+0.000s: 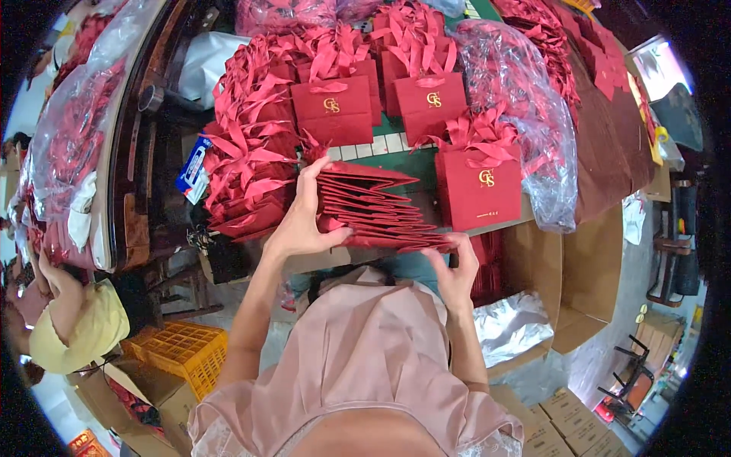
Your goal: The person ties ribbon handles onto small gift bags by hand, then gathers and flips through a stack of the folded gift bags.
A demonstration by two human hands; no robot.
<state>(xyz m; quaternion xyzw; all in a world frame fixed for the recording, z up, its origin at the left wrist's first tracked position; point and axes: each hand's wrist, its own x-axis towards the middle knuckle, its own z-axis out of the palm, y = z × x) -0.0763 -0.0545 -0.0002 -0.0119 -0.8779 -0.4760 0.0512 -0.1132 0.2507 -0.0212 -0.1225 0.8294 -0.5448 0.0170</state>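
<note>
A stack of folded red paper gift bags (pixel 381 202) lies at the table's near edge, its edges fanned toward me. My left hand (pixel 304 221) grips the stack's left end, thumb in front and fingers behind. At the right end, my right hand (pixel 455 266) pinches the near corner of the stack between thumb and fingers. Just right of it stands a red gift bag (pixel 480 190) with ribbon handles and a gold emblem. Behind the stack, more such bags (pixel 333 110) stand in rows. Ribboned bags (pixel 251 145) are heaped to the left.
Clear plastic wrap (pixel 525 99) with red bags lies at the right. An open cardboard box (pixel 586 274) stands below the table on the right. An orange crate (pixel 183 354) is on the floor at left, near a person in yellow (pixel 80 324). A blue-and-white pack (pixel 194 167) lies left of the heap.
</note>
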